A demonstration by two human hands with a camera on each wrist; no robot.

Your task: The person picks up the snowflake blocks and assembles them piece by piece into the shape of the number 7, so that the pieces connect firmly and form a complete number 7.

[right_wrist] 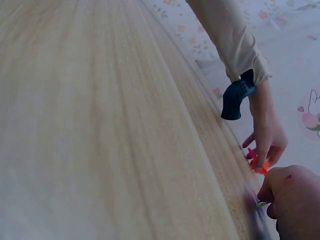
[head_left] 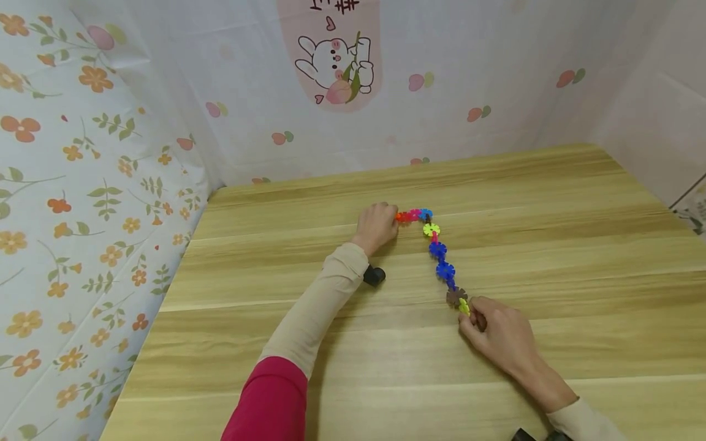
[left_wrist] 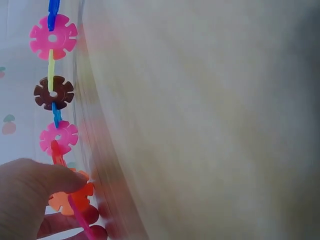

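Note:
A chain of slotted plastic flower discs (head_left: 445, 271), in several colours, bends across the wooden table (head_left: 386, 367). At its far end my left hand (head_left: 377, 228) pinches an orange disc (left_wrist: 62, 204) between thumb and fingers, with a pink disc (left_wrist: 80, 218) joined below it. My right hand (head_left: 502, 334) grips the yellow disc (head_left: 464, 306) at the near end, thumb against forefinger. A brown disc (head_left: 456, 297) is linked just beyond that yellow one. Blue, pink and yellow-green discs fill the stretch between the hands. My fingers partly cover both end pieces.
A white curtain (head_left: 463, 79) with a rabbit print hangs behind the table's back edge. Flowered cloth (head_left: 99, 257) runs along the left side. A black wrist camera (head_left: 375, 276) sits under my left cuff, close over the tabletop.

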